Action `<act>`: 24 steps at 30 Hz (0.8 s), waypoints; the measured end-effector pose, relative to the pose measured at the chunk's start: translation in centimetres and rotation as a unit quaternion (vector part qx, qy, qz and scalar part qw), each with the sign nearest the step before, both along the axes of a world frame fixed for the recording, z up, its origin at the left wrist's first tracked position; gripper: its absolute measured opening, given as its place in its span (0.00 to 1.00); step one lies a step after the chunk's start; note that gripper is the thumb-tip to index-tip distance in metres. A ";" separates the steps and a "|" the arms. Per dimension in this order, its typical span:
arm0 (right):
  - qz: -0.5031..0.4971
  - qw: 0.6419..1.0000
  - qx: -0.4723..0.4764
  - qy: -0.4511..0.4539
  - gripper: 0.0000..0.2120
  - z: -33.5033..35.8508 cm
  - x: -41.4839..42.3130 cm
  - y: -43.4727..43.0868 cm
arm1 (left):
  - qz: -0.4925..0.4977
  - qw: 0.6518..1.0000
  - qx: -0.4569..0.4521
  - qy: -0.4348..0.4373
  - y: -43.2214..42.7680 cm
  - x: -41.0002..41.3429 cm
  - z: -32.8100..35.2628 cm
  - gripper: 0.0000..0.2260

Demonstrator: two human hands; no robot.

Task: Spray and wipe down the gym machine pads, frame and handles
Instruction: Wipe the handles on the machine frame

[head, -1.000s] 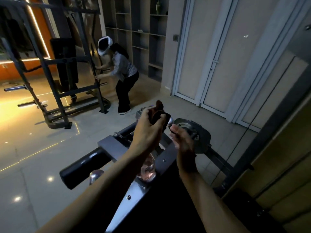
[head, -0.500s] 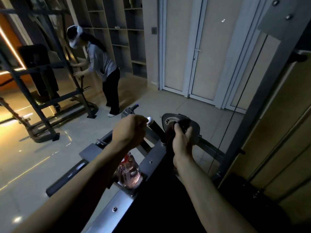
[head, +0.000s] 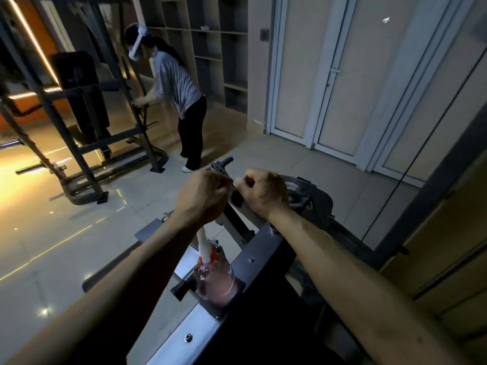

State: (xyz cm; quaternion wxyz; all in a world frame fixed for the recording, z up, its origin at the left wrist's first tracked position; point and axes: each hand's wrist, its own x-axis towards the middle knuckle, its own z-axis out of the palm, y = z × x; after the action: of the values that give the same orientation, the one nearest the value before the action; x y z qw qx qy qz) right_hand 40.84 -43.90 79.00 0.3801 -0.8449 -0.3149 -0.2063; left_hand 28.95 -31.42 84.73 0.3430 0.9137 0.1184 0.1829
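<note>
L grip (head: pixel 203 196), R grip (head: pixel 263 193) fisted by handle bar (head: pixel 224 163), contents unclear; spray bottle (head: pixel 214 280) below L grip.

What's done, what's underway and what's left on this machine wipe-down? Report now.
Done: nothing proves it; no surface looks visibly wet or wiped. In hand: both hands are up by the pulley, the right hand gripping what looks like a dark cloth; what the left hand holds is hidden. The spray bottle stands on the frame. Left: probably the frame, the dark pad and other handles.

Dim room, warm glare on the floor (head: pixel 31 196) at left, wide-angle edge bending.
</note>
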 end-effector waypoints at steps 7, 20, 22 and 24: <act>-0.149 0.843 0.371 0.360 0.26 -1.4 -0.7 -4.5 | -0.063 0.992 0.054 0.096 -2.1 2.0 0.1 0.13; -0.079 0.988 0.109 0.071 0.12 -13.6 -0.2 -7.0 | -0.001 0.974 0.217 0.057 -4.5 3.0 -1.9 0.14; -0.108 0.986 0.073 0.103 0.11 -15.1 -0.2 -8.1 | 0.003 0.974 0.222 0.042 -4.9 2.6 -2.1 0.13; -0.088 0.982 0.065 0.153 0.11 -15.0 -0.3 -8.9 | 0.005 0.973 0.227 0.036 -5.1 2.2 -2.1 0.12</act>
State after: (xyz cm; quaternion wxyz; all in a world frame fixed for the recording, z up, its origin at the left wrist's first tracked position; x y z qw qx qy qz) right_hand 40.58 -52.82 64.04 0.4583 -0.8644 -0.1632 -0.1273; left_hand 31.15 -36.55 82.65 0.1216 0.9731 0.0908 0.1732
